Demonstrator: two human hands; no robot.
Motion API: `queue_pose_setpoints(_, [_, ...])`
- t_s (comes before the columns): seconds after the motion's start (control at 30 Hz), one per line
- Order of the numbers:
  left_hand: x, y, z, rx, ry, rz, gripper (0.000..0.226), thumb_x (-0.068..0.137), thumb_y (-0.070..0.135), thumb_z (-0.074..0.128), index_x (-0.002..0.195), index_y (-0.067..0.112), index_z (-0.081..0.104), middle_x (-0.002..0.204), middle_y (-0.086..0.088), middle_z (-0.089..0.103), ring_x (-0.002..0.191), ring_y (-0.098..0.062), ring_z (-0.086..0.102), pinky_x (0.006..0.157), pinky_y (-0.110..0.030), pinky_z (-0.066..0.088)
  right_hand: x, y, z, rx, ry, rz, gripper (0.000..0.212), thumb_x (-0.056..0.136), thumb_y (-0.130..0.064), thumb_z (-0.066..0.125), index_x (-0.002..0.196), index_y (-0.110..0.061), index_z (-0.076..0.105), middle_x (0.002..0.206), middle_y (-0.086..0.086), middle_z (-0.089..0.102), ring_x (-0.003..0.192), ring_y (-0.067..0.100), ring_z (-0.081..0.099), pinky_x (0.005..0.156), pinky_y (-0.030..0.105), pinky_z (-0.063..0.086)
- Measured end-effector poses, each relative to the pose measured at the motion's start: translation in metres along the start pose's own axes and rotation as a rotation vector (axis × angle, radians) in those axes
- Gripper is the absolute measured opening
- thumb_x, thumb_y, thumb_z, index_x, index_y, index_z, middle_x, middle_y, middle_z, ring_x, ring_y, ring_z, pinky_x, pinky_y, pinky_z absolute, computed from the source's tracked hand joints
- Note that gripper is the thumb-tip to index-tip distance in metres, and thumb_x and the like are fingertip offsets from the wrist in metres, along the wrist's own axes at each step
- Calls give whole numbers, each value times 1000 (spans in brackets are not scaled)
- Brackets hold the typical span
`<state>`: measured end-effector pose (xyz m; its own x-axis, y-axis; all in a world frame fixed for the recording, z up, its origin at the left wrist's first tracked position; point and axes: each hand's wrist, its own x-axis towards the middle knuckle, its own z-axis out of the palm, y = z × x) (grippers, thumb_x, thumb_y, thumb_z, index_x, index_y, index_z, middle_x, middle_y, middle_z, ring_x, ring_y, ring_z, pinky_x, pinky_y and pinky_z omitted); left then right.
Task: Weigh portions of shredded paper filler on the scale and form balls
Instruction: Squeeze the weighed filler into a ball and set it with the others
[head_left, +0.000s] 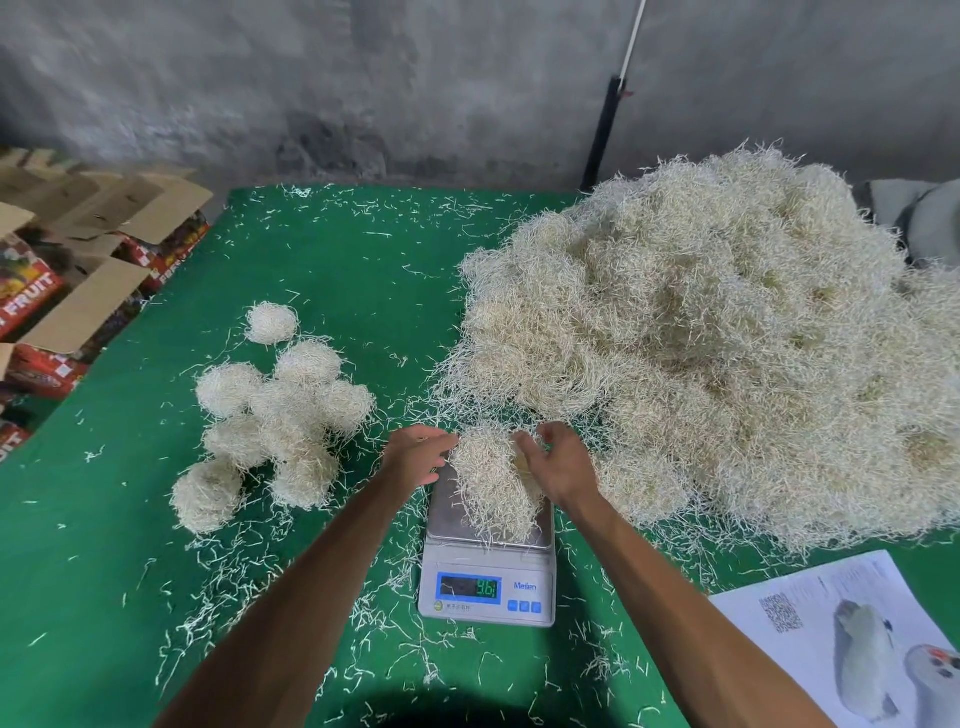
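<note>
On the steel pan of the digital scale (487, 582), near the middle of the green desk (332, 260), sits a loose portion of shredded paper filler (491, 483). Both hands flank it: the left hand (418, 457) at its 9 o'clock with fingers extended against the side of the tuft, the right hand (558, 465) at its 3 o'clock with fingers curled into the strands, seemingly pinching some. Neither hand closes round the whole clump; they stand apart with the portion between them, probably so strands can be added or plucked away while the green readout, which I cannot read with confidence, settles.

At 2 o'clock from the scale, touching the right wrist's side, rises the large heap of filler (727, 353), kept within reach as the supply. At 9 to 10 o'clock lie the finished balls (280, 415), clustered together and well apart from the heap, likely to keep weighed work separate.

Cream-white, thin and crinkled, the portion looks airy and shapeless, with strands spilling over the pan's front edge; it has not yet been rounded. Stray shreds litter the desk. A printed sheet (841, 639) lies at 4 o'clock, fruit cartons (78, 270) beyond the desk's left edge.
</note>
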<state>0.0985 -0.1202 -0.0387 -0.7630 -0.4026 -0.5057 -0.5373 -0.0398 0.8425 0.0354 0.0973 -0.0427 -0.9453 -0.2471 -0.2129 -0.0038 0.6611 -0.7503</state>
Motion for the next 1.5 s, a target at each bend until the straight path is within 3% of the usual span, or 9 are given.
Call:
queue_pose_setpoints(0.27, [16, 9, 4, 24, 69, 79, 24, 91, 22, 73, 112, 12, 69, 100, -7, 71, 93, -22, 70, 71, -30, 59, 20, -8, -2, 23, -25, -25, 36, 104, -48, 54, 112, -14, 64, 81, -1, 72, 57, 15, 70, 62, 38, 63])
queue_pose_setpoints(0.47, [50, 36, 6, 129, 139, 132, 28, 89, 24, 74, 113, 10, 69, 102, -10, 73, 85, -22, 72, 76, -42, 63, 71, -34, -3, 56, -39, -47, 42, 104, -38, 60, 135, -9, 60, 133, 9, 66, 101, 22, 70, 101, 49, 55])
queue_pose_setpoints(0.6, [84, 48, 9, 250, 137, 190, 43, 88, 22, 74, 123, 3, 61, 113, -22, 68, 86, -35, 71, 68, -41, 61, 113, -41, -1, 104, -112, -36, 42, 101, -23, 65, 139, -9, 55, 138, 13, 61, 97, 26, 71, 88, 52, 62])
queue_pose_setpoints(0.73, [118, 58, 18, 237, 106, 142, 57, 85, 22, 77, 136, 17, 54, 123, -5, 58, 85, -17, 66, 65, -28, 57, 161, -42, 7, -18, -27, -114, 46, 97, -23, 71, 139, -17, 52, 122, 0, 62, 74, 11, 66, 55, 21, 54])
queue_pose_setpoints(0.87, [146, 59, 29, 184, 34, 107, 50, 90, 13, 71, 137, 21, 55, 132, -7, 60, 94, -25, 67, 79, -41, 60, 200, -45, 21, -201, -23, -187, 54, 96, -27, 72, 145, -22, 49, 138, 6, 49, 95, 18, 68, 72, 31, 63])
queue_pose_setpoints(1.03, [171, 56, 41, 292, 20, 178, 58, 89, 6, 69, 138, 31, 52, 140, 0, 55, 65, -9, 60, 48, -15, 48, 218, -44, 35, -337, -48, -209, 36, 104, -33, 62, 137, -18, 61, 139, 7, 55, 98, 17, 66, 81, 32, 62])
queue_pose_setpoints(1.2, [169, 71, 45, 347, 73, 313, 57, 89, 28, 73, 140, 28, 50, 142, -1, 52, 117, -19, 61, 98, -38, 52, 212, -60, 33, -19, -47, -329, 33, 100, -43, 62, 122, -19, 69, 114, -6, 63, 85, 9, 62, 77, 31, 60])
queue_pose_setpoints(1.37, [158, 105, 33, 227, 240, 327, 19, 95, 32, 63, 94, 13, 62, 79, 2, 58, 57, -3, 54, 44, -19, 41, 198, -73, 15, 376, -85, -295, 24, 104, -41, 56, 124, -33, 67, 122, -18, 60, 111, -7, 57, 97, 27, 53])
queue_pose_setpoints(1.5, [129, 134, 9, 228, 83, 386, 11, 98, 14, 62, 103, 6, 57, 93, 1, 57, 80, 4, 65, 63, -10, 52, 179, -86, 4, 337, -214, -271, 53, 100, -38, 65, 146, -51, 42, 137, -16, 52, 113, -6, 53, 72, 10, 48])
